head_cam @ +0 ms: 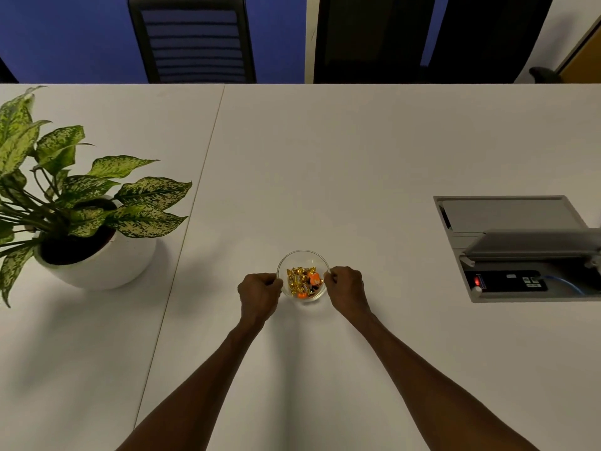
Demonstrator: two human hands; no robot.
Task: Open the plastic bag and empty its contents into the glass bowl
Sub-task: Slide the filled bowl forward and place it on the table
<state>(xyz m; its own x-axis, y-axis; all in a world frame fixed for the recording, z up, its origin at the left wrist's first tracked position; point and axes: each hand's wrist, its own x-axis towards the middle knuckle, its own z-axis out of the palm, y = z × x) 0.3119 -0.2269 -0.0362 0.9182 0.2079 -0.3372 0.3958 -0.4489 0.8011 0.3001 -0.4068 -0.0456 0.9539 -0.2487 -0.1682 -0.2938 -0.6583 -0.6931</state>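
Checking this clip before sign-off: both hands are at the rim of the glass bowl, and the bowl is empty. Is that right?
Not quite. Left hand and right hand are at the rim of the glass bowl, but the bowl is not empty: the head view shows gold and orange wrapped sweets inside it.

The glass bowl [303, 277] is clear, holding gold and orange wrapped sweets [304, 280]. The worktop [325, 164] is plain white. Far left, a white pot [107, 262] carries green leaves [143, 219] speckled cream. The far wall [65, 37] is blue.
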